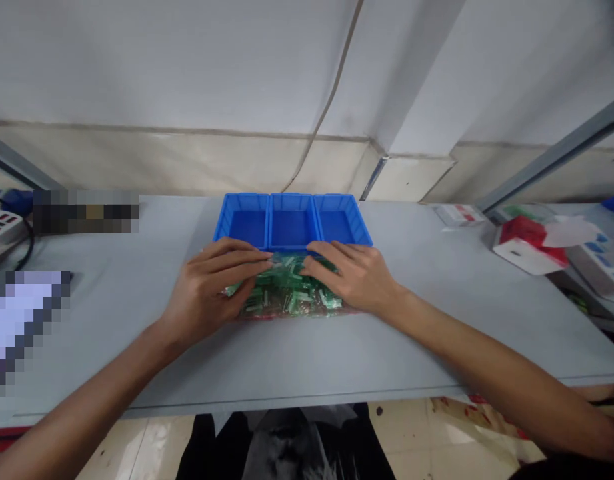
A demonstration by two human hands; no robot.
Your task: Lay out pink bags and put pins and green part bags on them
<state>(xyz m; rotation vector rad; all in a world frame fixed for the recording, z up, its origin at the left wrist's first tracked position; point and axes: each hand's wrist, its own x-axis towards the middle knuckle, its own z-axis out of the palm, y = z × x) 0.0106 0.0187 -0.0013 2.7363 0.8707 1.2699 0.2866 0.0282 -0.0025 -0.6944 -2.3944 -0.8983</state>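
A clear plastic bag [287, 295] full of small green parts lies on the grey table [307, 353], just in front of a blue tray [293, 225] with three compartments that look empty. My left hand [214, 288] rests on the bag's left end, fingers stretched and slightly curled over it. Across from it, my right hand [354, 273] lies flat on the bag's right end with its fingers extended. Both hands touch the bag from above. Their fingertips nearly meet over its middle.
Red and white boxes and papers [531, 243] lie at the right on the table. A power strip with a cable [1, 227] sits far left. A wall stands behind the table, with slanted metal frame bars [561, 157] on both sides.
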